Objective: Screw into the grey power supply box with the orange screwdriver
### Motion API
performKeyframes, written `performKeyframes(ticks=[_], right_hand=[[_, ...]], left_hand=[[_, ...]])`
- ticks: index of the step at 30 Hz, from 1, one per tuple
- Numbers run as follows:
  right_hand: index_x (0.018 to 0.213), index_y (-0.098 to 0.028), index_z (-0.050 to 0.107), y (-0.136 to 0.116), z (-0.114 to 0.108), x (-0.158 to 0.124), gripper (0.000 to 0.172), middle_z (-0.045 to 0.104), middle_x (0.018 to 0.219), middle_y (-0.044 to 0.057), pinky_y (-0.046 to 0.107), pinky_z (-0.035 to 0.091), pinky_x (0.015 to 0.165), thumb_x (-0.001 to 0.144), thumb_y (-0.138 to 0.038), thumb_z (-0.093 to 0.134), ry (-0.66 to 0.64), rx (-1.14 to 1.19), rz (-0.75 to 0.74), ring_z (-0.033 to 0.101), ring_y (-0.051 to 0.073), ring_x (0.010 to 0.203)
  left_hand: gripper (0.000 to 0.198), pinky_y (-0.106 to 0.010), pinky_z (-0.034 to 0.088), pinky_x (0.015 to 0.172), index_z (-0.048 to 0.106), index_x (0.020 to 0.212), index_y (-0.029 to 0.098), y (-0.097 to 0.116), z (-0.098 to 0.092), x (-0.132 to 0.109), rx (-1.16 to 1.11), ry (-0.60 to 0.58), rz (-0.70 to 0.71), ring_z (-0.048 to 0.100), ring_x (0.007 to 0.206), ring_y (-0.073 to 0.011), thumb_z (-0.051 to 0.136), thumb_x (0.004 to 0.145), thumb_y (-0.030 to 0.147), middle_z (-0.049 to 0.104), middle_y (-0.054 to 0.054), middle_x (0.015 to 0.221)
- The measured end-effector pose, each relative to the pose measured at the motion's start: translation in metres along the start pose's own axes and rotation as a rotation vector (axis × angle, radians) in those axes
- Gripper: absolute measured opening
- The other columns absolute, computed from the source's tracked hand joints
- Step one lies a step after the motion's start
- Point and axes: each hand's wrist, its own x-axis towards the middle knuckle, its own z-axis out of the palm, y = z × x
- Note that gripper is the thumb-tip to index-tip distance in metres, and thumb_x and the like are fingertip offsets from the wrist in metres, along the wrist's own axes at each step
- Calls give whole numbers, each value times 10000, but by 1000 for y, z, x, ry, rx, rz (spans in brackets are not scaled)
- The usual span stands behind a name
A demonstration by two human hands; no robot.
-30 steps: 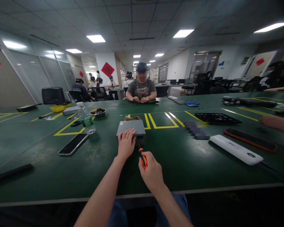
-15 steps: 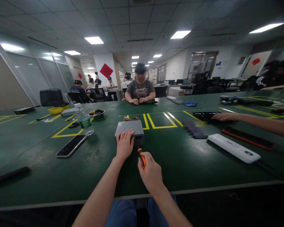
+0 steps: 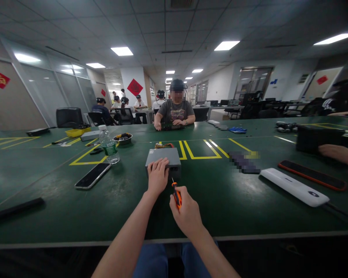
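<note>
"Green tabletop (image 3: 234, 216); where is the grey box (image 3: 171, 156) placed?"

"Centrally, before the wearer; it is steadied, apparently, by the left hand (image 3: 157, 175), fingers slightly spread on top; the screwdriver (image 3: 177, 197) is pinched in the right hand (image 3: 188, 208), angled toward its front."

The box (image 3: 168, 153) looks like dull metal, the screwdriver handle (image 3: 178, 198) like plastic, the bottle (image 3: 109, 148) clear plastic, the table (image 3: 229, 208) smooth and shiny.

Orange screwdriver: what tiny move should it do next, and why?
Maybe press the tip of the screwdriver gently against the near side of the gray box: the right hand aims it there, contact is unclear, and the left hand rests on the box.
</note>
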Motion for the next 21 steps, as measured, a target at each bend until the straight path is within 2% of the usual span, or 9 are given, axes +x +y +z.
performKeyframes(ticks=[5, 10, 17, 21], right_hand=[[1017, -167, 445, -1, 3, -2, 190, 596, 883, 56, 245, 469, 558, 859, -209, 348, -33, -11, -41, 622, 156, 680], [1005, -162, 464, 1, 3, -1, 193, 613, 886, 64, 241, 482, 586, 860, -210, 344, 24, 0, -54, 637, 158, 723], [977, -171, 491, 4, -1, -3, 184, 621, 830, 44, 230, 458, 564, 850, -229, 372, 58, 14, 7, 625, 144, 666], [931, -176, 502, 8, -11, -9, 165, 590, 676, -1, 221, 431, 529, 847, -269, 395, 152, 6, 105, 587, 126, 552]], left_hand=[[277, -404, 250, 1004, 494, 1121, 249, 0, -1, 0, -6, -5, 4, 437, 1181, -179, 413, 862, 196, 546, -6, 1250], [279, -403, 262, 1002, 499, 1119, 247, 0, -1, 0, -8, 5, 0, 443, 1178, -180, 421, 856, 197, 552, -13, 1243], [289, -413, 270, 1003, 499, 1128, 254, 0, -3, 0, -7, 2, 7, 444, 1177, -186, 409, 859, 200, 551, -20, 1242], [288, -419, 265, 1009, 493, 1136, 249, 1, -4, 0, -13, -15, 1, 436, 1185, -188, 401, 865, 212, 547, -23, 1246]])
